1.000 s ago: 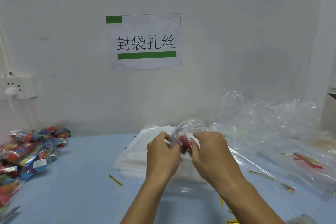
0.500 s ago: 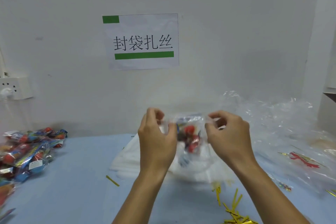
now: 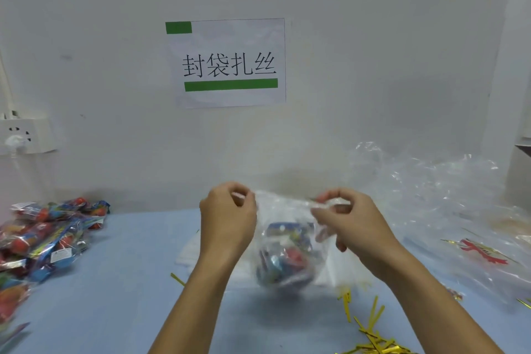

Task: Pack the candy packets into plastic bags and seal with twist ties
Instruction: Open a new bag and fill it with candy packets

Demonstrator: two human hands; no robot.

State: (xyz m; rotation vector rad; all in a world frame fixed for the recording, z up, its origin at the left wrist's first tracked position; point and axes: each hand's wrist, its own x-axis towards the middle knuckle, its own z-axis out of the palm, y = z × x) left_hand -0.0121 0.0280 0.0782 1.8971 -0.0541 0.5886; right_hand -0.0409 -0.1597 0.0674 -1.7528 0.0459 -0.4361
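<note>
At the far left a white wall socket [image 3: 27, 135] sits on the wall with a plug in it. Below it, a heap of colourful candy packets [image 3: 43, 238] lies on the light blue table [image 3: 115, 296]; small white labels show on some wrappers, but their print is too small to read. A single gold twist tie [image 3: 177, 279] lies on the table near the left forearm.

On the wall, a white paper sign [image 3: 230, 63] reads "封袋扎丝" in black, with a green block at its upper left corner and a green bar under the characters.

The left hand [image 3: 227, 218] has its fingers curled, pinching the left end of the top edge of a clear plastic bag [image 3: 287, 210]. The bag hangs between the two hands above the table, with a candy packet [image 3: 287, 256] sunk to its bottom; its printing is blurred. The right hand [image 3: 344, 218] pinches the right end of the same edge between thumb and fingers.

A flat stack of clear bags [image 3: 189, 250] lies behind the hands. Loose gold twist ties [image 3: 370, 333] are scattered at lower right. Further right, crumpled clear plastic wrap [image 3: 431, 195] piles up, with a red printed mark [image 3: 482, 251] that cannot be read
</note>
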